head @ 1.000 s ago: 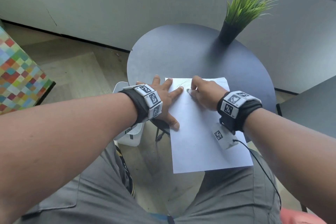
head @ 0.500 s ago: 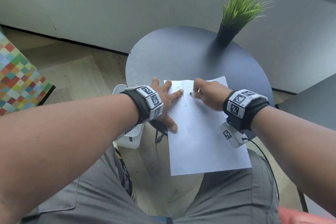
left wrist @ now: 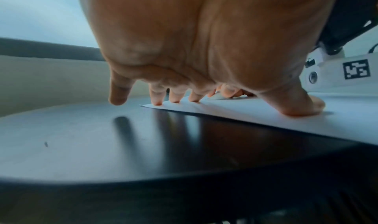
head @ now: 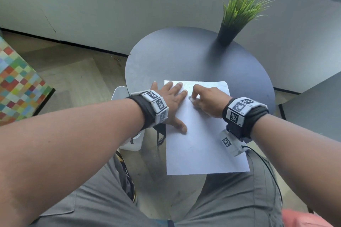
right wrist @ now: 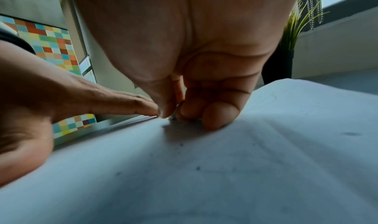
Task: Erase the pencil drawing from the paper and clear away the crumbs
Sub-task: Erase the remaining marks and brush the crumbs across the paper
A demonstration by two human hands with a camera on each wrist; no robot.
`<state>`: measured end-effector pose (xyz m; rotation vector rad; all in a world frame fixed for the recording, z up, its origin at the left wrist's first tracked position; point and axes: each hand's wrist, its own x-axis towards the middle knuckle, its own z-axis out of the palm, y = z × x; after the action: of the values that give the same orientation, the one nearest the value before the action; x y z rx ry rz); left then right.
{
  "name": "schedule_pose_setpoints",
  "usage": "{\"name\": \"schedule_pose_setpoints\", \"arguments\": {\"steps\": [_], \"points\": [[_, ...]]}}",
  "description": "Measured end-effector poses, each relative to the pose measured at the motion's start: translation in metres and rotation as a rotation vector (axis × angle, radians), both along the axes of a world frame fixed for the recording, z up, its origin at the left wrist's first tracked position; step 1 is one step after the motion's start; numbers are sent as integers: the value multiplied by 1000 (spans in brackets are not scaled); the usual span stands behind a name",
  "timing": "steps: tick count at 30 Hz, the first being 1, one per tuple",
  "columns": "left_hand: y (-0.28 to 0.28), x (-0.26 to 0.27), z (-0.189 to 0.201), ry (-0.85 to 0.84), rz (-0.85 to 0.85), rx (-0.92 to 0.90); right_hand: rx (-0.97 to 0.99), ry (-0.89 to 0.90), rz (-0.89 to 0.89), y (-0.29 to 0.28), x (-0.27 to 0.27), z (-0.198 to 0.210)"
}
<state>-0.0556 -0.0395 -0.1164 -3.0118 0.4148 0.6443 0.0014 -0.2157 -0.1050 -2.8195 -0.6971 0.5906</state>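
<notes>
far tabletop (head: 184,57): bare | obstacle: potted plant (head: 238,16) at far right edge

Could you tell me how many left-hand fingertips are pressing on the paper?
4: three fingertips at the paper's far-left corner, the thumb on its left edge; the little finger hangs off it.

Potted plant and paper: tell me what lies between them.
Only bare dark tabletop. In the head view nothing stands between the potted plant and the far edge of the paper.

Matt white paper (head: 201,145) lies on a smooth, faintly glossy dark table (head: 184,57).
</notes>
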Motion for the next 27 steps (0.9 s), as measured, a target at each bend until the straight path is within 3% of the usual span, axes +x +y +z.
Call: {"name": "schedule_pose_setpoints", "arguments": {"steps": [2, 6, 11, 15, 19, 24, 27], "points": [[2, 2, -1, 25, 9, 2, 13, -25, 4, 3, -4, 2], [2, 4, 1, 74, 18, 0, 56, 92, 333, 15, -35, 3], [1, 4, 1, 63, 7, 5, -13, -82, 204, 9, -10, 6], [1, 4, 3, 90, 7, -1, -27, 48, 426, 14, -36, 5], [2, 4, 1, 67, 10, 7, 0, -129, 246, 3, -10, 5], [1, 2, 3, 79, 15, 10, -1, -2, 459, 10, -39, -4], [0, 2, 2, 73, 28, 7, -23, -159, 215, -3, -1, 3]]}}
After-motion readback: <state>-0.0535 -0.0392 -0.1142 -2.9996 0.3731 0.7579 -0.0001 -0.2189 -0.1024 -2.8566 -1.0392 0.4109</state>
